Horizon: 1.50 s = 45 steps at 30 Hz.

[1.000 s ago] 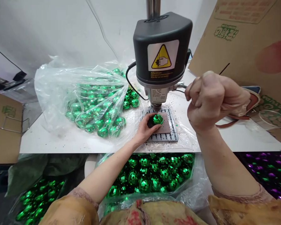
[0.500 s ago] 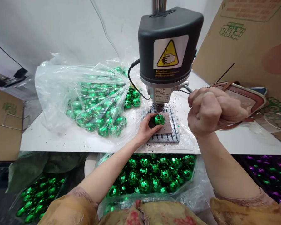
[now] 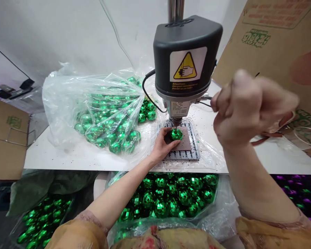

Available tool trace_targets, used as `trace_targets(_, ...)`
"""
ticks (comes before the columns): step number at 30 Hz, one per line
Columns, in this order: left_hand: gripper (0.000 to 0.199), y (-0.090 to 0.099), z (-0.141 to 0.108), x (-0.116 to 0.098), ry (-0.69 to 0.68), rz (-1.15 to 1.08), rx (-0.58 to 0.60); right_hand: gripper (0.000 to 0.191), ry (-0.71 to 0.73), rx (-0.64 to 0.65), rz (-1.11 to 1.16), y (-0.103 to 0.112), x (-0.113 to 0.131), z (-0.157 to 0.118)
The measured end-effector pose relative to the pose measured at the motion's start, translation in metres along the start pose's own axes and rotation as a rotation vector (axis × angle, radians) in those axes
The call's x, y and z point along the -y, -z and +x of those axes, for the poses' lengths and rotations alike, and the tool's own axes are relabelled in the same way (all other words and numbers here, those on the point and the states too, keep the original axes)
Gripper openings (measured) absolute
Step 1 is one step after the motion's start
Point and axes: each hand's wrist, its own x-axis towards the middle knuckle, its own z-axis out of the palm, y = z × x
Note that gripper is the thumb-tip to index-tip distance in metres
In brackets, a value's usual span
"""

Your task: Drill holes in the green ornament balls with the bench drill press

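Note:
My left hand (image 3: 162, 145) is curled around a green faceted ball (image 3: 176, 134), gripping it from the left side with thumb and fingers. The ball rests on a brown square board (image 3: 185, 140) on the slotted metal base of a drill press (image 3: 188, 55). The drill bit (image 3: 176, 128) comes down onto the top of the ball; I cannot tell how deep it sits. My right hand (image 3: 243, 107), raised to the right of the machine and blurred, is closed at the end of the press's metal lever (image 3: 206, 98). The fingers hide most of that lever.
A clear plastic bag (image 3: 64, 90) of green balls lies left on the white table (image 3: 54, 157). Below the front edge sits an open bag of green balls (image 3: 162, 204). A cardboard box (image 3: 238, 58) stands right. Dark shavings surround the base.
My right hand has moved up and to the right, and now covers more of the pouch behind it. My left hand keeps its hold on the ball; the view has shifted slightly.

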Motion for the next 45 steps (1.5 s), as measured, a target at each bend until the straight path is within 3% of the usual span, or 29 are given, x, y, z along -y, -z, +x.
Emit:
trace_targets(3,0.046,0.003,-0.012,-0.019,0.048,0.079,-0.097,0.043,-0.008,0.012,0.091,-0.013,0.005,0.03)
trace_targets(5,0.043,0.012,-0.034,-0.036,0.055,0.2,-0.05,0.042,-0.047,0.083,0.127,-0.017,0.002,0.042)
trace_targets(7,0.041,0.025,-0.068,-0.052,0.027,0.325,0.174,0.042,-0.061,0.104,0.134,-0.017,-0.001,0.047)
trace_targets(10,0.045,0.043,-0.127,-0.061,-0.023,0.517,0.657,0.044,-0.055,0.093,0.117,-0.015,-0.003,0.044)
trace_targets(12,0.06,0.05,-0.158,-0.06,-0.081,0.61,0.845,0.044,-0.041,0.069,0.115,-0.015,-0.002,0.042)
trace_targets(13,0.066,0.053,-0.167,-0.059,-0.115,0.638,0.883,0.044,-0.039,0.056,0.114,-0.016,-0.002,0.041)
trace_targets(15,0.064,0.055,-0.167,-0.058,-0.204,0.626,0.838,0.045,-0.041,0.041,0.102,-0.017,-0.002,0.04)
trace_targets(17,0.042,0.058,-0.142,-0.06,-0.312,0.541,0.631,0.045,-0.05,0.043,0.086,-0.017,-0.003,0.04)
trace_targets(19,0.029,0.063,-0.095,-0.058,-0.38,0.479,0.32,0.046,-0.05,0.045,0.088,-0.017,-0.003,0.04)
trace_targets(21,0.027,0.069,-0.035,-0.049,-0.332,0.595,0.036,0.046,-0.053,0.042,0.094,-0.017,-0.002,0.04)
trace_targets(22,0.027,0.072,-0.004,-0.042,-0.274,0.699,-0.031,0.047,-0.056,0.042,0.098,-0.017,-0.002,0.04)
trace_targets(25,0.036,0.078,0.072,-0.016,-0.104,0.982,0.039,0.047,-0.075,0.044,0.108,-0.018,0.0,0.04)
trace_targets(28,0.037,0.081,0.109,0.007,-0.02,1.081,0.16,0.047,-0.073,0.045,0.126,-0.018,0.0,0.04)
trace_targets(30,0.034,0.082,0.112,0.015,-0.046,1.0,0.155,0.047,-0.058,0.045,0.135,-0.018,-0.001,0.04)
trace_targets(33,0.031,0.086,0.099,0.014,-0.074,0.672,0.028,0.046,-0.068,0.055,0.131,-0.018,0.0,0.039)
trace_targets(35,0.034,0.088,0.084,0.006,0.013,0.351,-0.049,0.046,-0.085,0.054,0.125,-0.018,0.001,0.039)
trace_targets(38,0.047,0.091,0.06,-0.01,0.204,-0.054,-0.071,0.047,-0.07,0.029,0.137,-0.019,0.0,0.039)
trace_targets(43,0.061,0.088,0.031,-0.035,0.343,-0.323,-0.116,0.049,-0.039,0.003,0.168,-0.021,-0.003,0.04)
trace_targets(45,0.061,0.081,0.022,-0.041,0.397,-0.443,-0.07,0.051,-0.054,0.008,0.172,-0.021,-0.004,0.041)
